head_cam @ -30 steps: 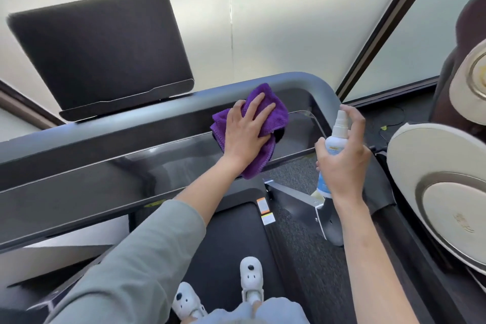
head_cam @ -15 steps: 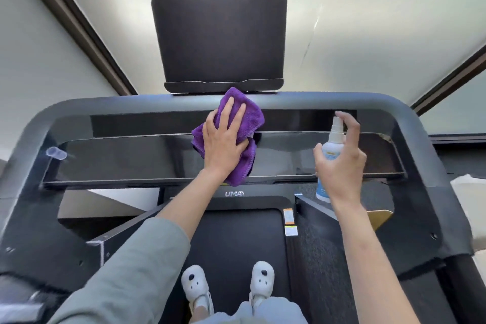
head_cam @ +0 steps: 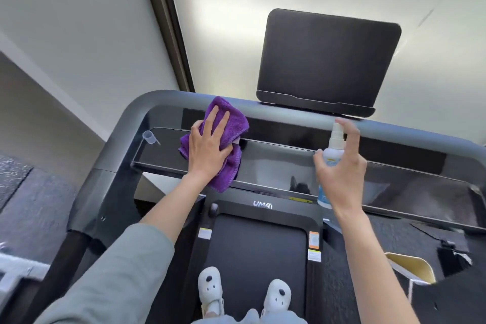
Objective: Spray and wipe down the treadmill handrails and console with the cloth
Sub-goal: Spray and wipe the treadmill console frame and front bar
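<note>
Cloth [head_cam: 226, 123]: purple, soft, limp, likely light. It lies bunched at the far left of the console [head_cam: 276, 163], under your left hand [head_cam: 207, 150], fingers flat and pressing.
Spray bottle [head_cam: 332, 150]: small, smooth plastic. Your right hand [head_cam: 339, 173] wraps its body.

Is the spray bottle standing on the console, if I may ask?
No, the right hand holds the spray bottle in the air, off the console.

Your glossy black console shelf [head_cam: 276, 163] carries a purple cloth [head_cam: 232, 119] left of centre and a small clear cap [head_cam: 150, 137] at its left end
</note>
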`<state>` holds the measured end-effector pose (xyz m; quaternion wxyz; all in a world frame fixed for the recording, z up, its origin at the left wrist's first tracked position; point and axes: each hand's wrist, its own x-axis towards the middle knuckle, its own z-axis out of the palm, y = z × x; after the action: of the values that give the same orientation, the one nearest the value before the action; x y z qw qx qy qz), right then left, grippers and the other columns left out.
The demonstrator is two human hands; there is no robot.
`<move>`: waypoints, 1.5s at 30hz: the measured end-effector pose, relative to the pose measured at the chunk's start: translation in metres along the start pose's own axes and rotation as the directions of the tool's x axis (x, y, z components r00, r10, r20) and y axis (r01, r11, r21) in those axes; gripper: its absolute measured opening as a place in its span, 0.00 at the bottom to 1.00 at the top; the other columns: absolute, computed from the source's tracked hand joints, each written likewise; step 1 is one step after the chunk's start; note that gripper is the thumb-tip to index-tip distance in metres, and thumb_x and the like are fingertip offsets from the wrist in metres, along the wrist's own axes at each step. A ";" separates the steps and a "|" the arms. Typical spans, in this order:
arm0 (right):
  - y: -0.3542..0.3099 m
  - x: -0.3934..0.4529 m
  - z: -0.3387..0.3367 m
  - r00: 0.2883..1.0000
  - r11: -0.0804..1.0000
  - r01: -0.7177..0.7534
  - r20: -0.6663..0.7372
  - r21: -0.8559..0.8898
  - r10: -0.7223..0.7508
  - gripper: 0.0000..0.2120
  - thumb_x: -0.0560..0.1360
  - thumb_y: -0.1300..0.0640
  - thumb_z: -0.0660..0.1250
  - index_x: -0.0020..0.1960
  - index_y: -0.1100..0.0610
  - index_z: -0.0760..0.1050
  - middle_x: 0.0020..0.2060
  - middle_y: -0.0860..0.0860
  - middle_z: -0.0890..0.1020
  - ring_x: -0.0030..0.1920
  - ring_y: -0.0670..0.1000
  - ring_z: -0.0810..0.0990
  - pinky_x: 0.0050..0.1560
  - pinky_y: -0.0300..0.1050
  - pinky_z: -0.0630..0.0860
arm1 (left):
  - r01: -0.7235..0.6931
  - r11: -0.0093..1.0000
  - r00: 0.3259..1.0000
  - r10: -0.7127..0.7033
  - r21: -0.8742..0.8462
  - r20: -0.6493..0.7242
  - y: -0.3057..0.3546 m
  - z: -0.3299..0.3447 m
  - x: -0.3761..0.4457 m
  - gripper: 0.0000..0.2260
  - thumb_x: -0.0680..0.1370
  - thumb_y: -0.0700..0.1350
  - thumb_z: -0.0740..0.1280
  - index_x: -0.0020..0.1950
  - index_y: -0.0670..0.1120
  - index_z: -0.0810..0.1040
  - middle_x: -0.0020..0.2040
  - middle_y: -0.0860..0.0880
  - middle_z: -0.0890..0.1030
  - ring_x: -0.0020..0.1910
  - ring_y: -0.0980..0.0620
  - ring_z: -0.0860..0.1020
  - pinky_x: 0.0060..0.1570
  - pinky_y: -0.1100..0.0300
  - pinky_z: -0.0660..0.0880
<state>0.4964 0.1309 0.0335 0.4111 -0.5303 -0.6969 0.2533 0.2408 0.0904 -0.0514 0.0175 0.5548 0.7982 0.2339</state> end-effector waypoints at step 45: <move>0.002 0.003 0.020 0.999 0.996 -0.039 0.004 -0.075 0.040 0.29 0.74 0.68 0.67 0.71 0.50 0.66 0.30 0.50 0.73 0.31 0.56 0.72 0.36 0.48 0.73 | 0.042 0.990 0.998 -0.049 0.132 0.050 0.015 0.003 0.007 0.24 0.81 0.58 0.53 0.78 0.57 0.58 0.77 0.48 0.58 0.66 0.39 0.62 0.66 0.44 0.59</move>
<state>0.4807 0.1359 0.0220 0.3840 -0.5582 -0.6964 0.2365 0.2518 0.1022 -0.0468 0.0076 0.5425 0.8236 0.1656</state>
